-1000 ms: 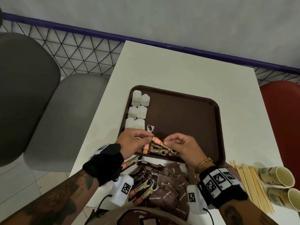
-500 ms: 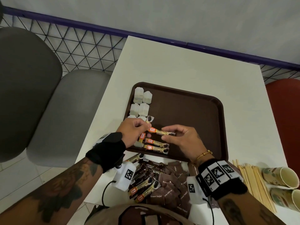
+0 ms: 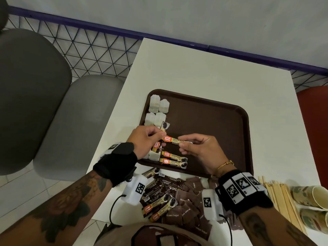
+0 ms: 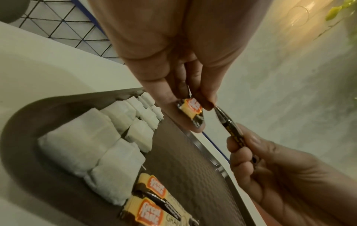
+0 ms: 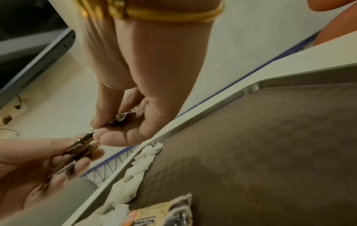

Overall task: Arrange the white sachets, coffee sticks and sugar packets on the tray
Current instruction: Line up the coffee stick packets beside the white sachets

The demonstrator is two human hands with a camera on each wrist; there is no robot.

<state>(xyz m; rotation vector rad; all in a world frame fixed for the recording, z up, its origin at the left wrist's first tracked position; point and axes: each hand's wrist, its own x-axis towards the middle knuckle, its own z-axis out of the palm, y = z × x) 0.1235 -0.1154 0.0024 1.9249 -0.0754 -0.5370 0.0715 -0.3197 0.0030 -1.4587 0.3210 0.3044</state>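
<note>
Here, a glossy foil coffee stick [image 3: 174, 140], thin and flat with an orange label, spans the middle of the frame above the brown tray [image 3: 213, 125], whose floor has a fine woven texture and a raised, rounded rim. The right hand [image 3: 198, 150] pinches one end of it between thumb and fingertips; the left hand [image 3: 144, 141] pinches the orange end and also grips more sticks [image 3: 157, 147] in its curled fingers. Two further coffee sticks [image 3: 174, 158] lie flat side by side near the tray's lower edge. Soft, papery white sachets [image 3: 157, 110] sit in pairs down the tray's left side. Below the tray, on the smooth white table [image 3: 195, 68], loose sticks and matte brown sugar packets [image 3: 184, 208] lie heaped, partly hidden by both wrist straps. Wooden stirrers [image 3: 278, 197] and paper cups [image 3: 310, 205] lie at lower right.
</note>
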